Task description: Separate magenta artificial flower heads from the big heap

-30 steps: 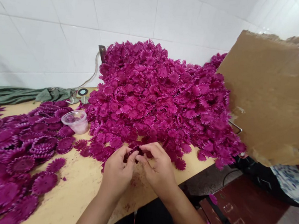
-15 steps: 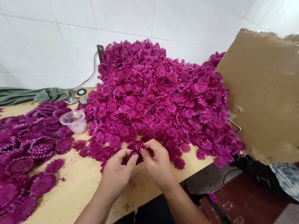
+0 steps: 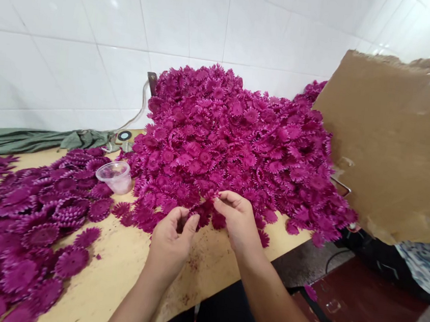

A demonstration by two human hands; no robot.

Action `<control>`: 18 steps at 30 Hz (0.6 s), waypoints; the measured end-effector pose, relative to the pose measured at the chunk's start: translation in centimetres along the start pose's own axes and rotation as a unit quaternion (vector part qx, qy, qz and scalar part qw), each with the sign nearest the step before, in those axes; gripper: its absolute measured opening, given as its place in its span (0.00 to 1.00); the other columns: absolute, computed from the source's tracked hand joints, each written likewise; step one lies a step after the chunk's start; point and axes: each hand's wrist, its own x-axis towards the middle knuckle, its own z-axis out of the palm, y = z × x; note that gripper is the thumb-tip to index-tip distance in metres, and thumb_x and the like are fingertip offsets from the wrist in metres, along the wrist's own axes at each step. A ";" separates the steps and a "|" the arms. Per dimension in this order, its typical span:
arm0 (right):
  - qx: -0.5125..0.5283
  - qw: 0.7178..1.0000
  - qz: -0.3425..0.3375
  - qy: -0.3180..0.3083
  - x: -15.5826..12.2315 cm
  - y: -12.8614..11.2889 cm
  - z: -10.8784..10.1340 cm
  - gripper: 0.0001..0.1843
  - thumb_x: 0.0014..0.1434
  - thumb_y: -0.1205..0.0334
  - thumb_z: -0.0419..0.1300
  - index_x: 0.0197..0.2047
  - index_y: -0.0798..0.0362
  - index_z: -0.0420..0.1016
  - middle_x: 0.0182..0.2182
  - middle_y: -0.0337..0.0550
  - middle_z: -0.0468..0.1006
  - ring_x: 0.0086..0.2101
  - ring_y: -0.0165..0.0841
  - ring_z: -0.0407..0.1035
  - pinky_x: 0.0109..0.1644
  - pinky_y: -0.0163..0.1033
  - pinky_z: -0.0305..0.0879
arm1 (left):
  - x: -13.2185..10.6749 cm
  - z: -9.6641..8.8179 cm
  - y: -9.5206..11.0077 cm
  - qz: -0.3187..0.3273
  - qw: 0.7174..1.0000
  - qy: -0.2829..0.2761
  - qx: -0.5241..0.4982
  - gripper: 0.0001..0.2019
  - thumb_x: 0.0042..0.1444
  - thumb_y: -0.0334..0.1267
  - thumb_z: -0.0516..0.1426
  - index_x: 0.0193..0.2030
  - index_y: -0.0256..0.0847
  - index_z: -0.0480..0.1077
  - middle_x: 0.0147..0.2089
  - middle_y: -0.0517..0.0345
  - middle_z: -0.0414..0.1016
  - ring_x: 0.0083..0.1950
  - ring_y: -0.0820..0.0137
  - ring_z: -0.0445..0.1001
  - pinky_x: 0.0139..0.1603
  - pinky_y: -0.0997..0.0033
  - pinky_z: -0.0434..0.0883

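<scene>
Head view, magenta flower heap (image 3: 232, 142), just beyond left grip (image 3: 170, 239), right grip (image 3: 238, 225)

Magenta flower heads (image 3: 236, 137) with toothed petals lie heaped at mixed angles on the counter (image 3: 111, 268). Broader, flatter flower discs (image 3: 71, 263) overlap at left, some nested. Between the hands (image 3: 172, 236), dark magenta petals (image 3: 204, 213) show, partly hidden.

The head camera looks forward (downward too).
</scene>
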 end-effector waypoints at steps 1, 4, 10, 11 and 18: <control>0.003 1.000 -0.004 0.008 0.4 -0.2 -0.4 0.05 0.34 0.63 0.61 0.20 0.54 0.69 0.17 0.33 0.68 0.21 0.24 0.59 0.27 0.32 0.57 | 0.0 -0.5 -0.2 0.006 1.000 0.001 0.010 0.12 0.43 0.47 0.57 0.24 0.40 0.63 0.20 0.66 0.60 0.22 0.76 0.58 0.23 0.77 0.59; 0.003 0.993 -0.051 0.104 2.2 -1.7 -2.8 0.05 0.37 0.62 0.60 0.19 0.54 0.67 0.15 0.33 0.68 0.18 0.24 0.60 0.24 0.31 0.55 | 0.1 -3.1 -1.2 -0.004 0.998 0.053 0.031 0.14 0.45 0.49 0.57 0.24 0.40 0.63 0.18 0.67 0.59 0.20 0.76 0.57 0.21 0.77 0.58; -0.040 0.996 -0.052 0.061 2.9 -2.8 -5.0 0.09 0.38 0.60 0.63 0.22 0.55 0.69 0.17 0.34 0.71 0.21 0.25 0.66 0.27 0.32 0.59 | 0.1 -5.1 -1.3 -0.004 0.999 0.042 0.013 0.12 0.41 0.46 0.60 0.26 0.40 0.66 0.22 0.63 0.66 0.26 0.72 0.65 0.28 0.74 0.64; -0.052 0.998 -0.019 0.011 2.4 -2.2 -4.4 0.10 0.38 0.60 0.64 0.24 0.55 0.71 0.18 0.35 0.72 0.22 0.26 0.66 0.29 0.33 0.60 | 0.1 -4.6 -1.0 0.002 1.000 0.023 0.005 0.11 0.41 0.44 0.59 0.28 0.40 0.67 0.24 0.61 0.69 0.28 0.71 0.67 0.30 0.73 0.65; -0.028 0.993 0.084 -0.081 0.3 0.6 -1.3 0.12 0.34 0.62 0.67 0.23 0.55 0.69 0.17 0.30 0.69 0.19 0.21 0.59 0.25 0.30 0.55 | -0.2 -2.0 0.3 -0.052 0.997 -0.018 -0.059 0.07 0.45 0.41 0.57 0.28 0.40 0.68 0.25 0.62 0.68 0.27 0.73 0.67 0.26 0.76 0.65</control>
